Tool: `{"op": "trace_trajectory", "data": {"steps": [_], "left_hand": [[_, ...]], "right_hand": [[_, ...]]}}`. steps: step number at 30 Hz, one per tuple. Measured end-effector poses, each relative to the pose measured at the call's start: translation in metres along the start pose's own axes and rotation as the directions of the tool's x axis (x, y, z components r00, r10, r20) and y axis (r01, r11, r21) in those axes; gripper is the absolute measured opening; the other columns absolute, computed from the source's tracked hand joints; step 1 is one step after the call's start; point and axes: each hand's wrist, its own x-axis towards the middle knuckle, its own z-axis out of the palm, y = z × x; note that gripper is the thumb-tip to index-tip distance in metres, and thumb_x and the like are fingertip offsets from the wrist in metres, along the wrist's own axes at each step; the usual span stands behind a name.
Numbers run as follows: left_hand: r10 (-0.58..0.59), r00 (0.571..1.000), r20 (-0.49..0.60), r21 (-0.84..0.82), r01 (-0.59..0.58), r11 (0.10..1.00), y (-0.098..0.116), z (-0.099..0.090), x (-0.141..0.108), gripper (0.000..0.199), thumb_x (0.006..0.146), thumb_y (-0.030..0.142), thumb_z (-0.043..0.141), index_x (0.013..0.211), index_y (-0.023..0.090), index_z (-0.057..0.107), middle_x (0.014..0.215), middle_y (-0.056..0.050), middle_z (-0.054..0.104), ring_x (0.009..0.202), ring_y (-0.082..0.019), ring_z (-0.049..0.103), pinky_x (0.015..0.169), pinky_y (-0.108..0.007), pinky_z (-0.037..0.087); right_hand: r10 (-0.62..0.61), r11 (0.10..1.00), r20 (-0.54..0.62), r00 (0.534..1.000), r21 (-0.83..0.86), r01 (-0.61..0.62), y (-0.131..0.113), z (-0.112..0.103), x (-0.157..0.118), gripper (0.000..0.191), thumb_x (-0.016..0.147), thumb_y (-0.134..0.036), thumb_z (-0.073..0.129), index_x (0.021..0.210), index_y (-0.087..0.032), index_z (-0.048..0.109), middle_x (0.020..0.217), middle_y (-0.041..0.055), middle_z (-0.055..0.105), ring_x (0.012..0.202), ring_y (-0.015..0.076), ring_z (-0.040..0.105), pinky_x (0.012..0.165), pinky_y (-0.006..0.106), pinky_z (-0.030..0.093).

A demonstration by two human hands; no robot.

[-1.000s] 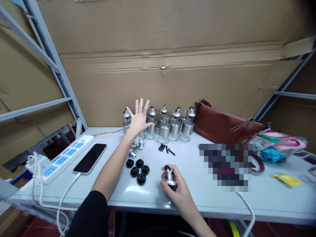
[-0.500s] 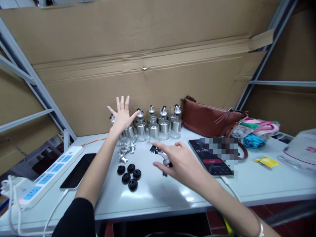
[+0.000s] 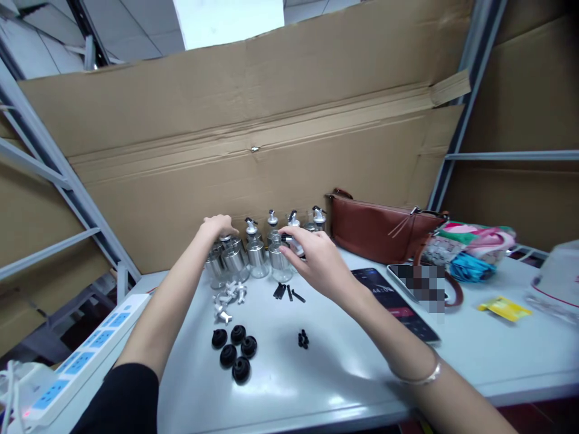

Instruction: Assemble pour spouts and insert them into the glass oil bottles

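Note:
At the back of the table, my left hand [image 3: 220, 225] reaches over the leftmost glass bottles with metal bands [image 3: 234, 258]. Its fingers bend down and are mostly hidden. My right hand [image 3: 319, 259] pinches a silver pourer spout [image 3: 295, 245] with a black part, held beside an uncapped bottle [image 3: 279, 263]. Several bottles behind carry similar pourer spouts [image 3: 251, 226]. Loose silver pourer pieces [image 3: 230, 294] lie in front of the bottles, with black ridged stoppers [image 3: 241, 369] nearer. Flat black strips [image 3: 289, 293] and small black pieces [image 3: 303, 339] lie to the right.
A brown handbag [image 3: 371, 226] stands at the back right, near a colourful cloth bundle [image 3: 474, 250]. A tablet-like device [image 3: 393, 307], a phone [image 3: 402, 280] and a yellow packet [image 3: 504, 308] lie on the right. The power strip [image 3: 85, 355] runs along the left edge.
My left hand has gone from spread in the air to bent down over the left bottles. My right hand has moved forward to the bottles with the pourer spout. The view has tilted up.

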Motion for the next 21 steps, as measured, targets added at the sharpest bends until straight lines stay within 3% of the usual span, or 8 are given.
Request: {"op": "trace_trajectory", "data": {"steps": [4, 9, 12, 14, 17, 21], "left_hand": [[-0.016, 0.993, 0.121, 0.090, 0.005, 0.996, 0.009, -0.003, 0.011, 0.033, 0.079, 0.038, 0.066, 0.106, 0.018, 0.067, 0.121, -0.015, 0.064, 0.113, -0.030, 0.060, 0.091, -0.038, 0.048], [-0.010, 0.985, 0.174, 0.178, -0.021, 0.984, 0.016, -0.003, 0.018, 0.034, 0.090, 0.036, 0.057, 0.116, 0.014, 0.057, 0.119, -0.009, 0.060, 0.105, -0.021, 0.060, 0.090, -0.044, 0.051], [0.003, 0.984, 0.179, 0.206, -0.040, 0.978, 0.014, -0.010, 0.016, 0.032, 0.091, 0.036, 0.055, 0.113, 0.014, 0.060, 0.119, -0.012, 0.062, 0.107, -0.023, 0.060, 0.091, -0.041, 0.051], [0.002, 0.987, 0.160, 0.221, -0.038, 0.974, 0.010, -0.021, 0.012, 0.030, 0.092, 0.035, 0.052, 0.109, 0.013, 0.065, 0.120, -0.017, 0.063, 0.111, -0.027, 0.060, 0.090, -0.036, 0.050], [0.011, 0.997, 0.070, 0.241, -0.028, 0.970, -0.002, -0.049, 0.001, 0.037, 0.094, 0.034, 0.043, 0.117, 0.011, 0.061, 0.127, -0.020, 0.059, 0.116, -0.032, 0.058, 0.092, -0.039, 0.048], [0.066, 0.988, -0.137, 0.259, -0.029, 0.965, -0.030, -0.096, -0.016, 0.038, 0.097, 0.032, 0.037, 0.120, 0.006, 0.054, 0.127, -0.018, 0.058, 0.117, -0.031, 0.054, 0.093, -0.042, 0.045]], "right_hand": [[0.003, 1.000, 0.021, 1.000, 0.004, -0.003, 0.000, 0.001, -0.002, 0.021, 0.090, -0.026, 0.054, 0.109, -0.019, 0.058, 0.092, 0.0054, 0.072, 0.079, 0.0197, 0.066, 0.078, 0.034, 0.037], [-0.010, 1.000, 0.023, 1.000, -0.021, 0.010, 0.002, -0.003, -0.005, 0.019, 0.090, -0.022, 0.054, 0.108, -0.019, 0.058, 0.095, 0.0041, 0.072, 0.080, 0.0185, 0.065, 0.078, 0.033, 0.036], [-0.023, 0.999, 0.010, 1.000, -0.037, 0.023, 0.003, -0.007, -0.006, 0.018, 0.090, -0.023, 0.053, 0.107, -0.019, 0.058, 0.094, 0.0048, 0.072, 0.078, 0.0190, 0.064, 0.078, 0.034, 0.035], [-0.009, 0.999, 0.006, 1.000, -0.041, 0.009, 0.004, -0.011, -0.006, 0.018, 0.090, -0.025, 0.052, 0.107, -0.019, 0.058, 0.088, 0.0041, 0.072, 0.074, 0.0182, 0.063, 0.079, 0.035, 0.034], [0.044, 0.999, 0.009, 0.999, -0.027, -0.044, 0.005, -0.016, -0.006, 0.025, 0.088, -0.036, 0.058, 0.105, -0.019, 0.056, 0.084, 0.0034, 0.071, 0.070, 0.0174, 0.062, 0.086, 0.039, 0.034], [0.113, 0.991, 0.073, 0.991, 0.070, -0.118, 0.007, -0.021, -0.010, 0.075, 0.065, -0.061, 0.073, 0.120, -0.017, 0.049, 0.104, 0.0110, 0.068, 0.086, 0.0252, 0.062, 0.096, 0.047, 0.032]]}}
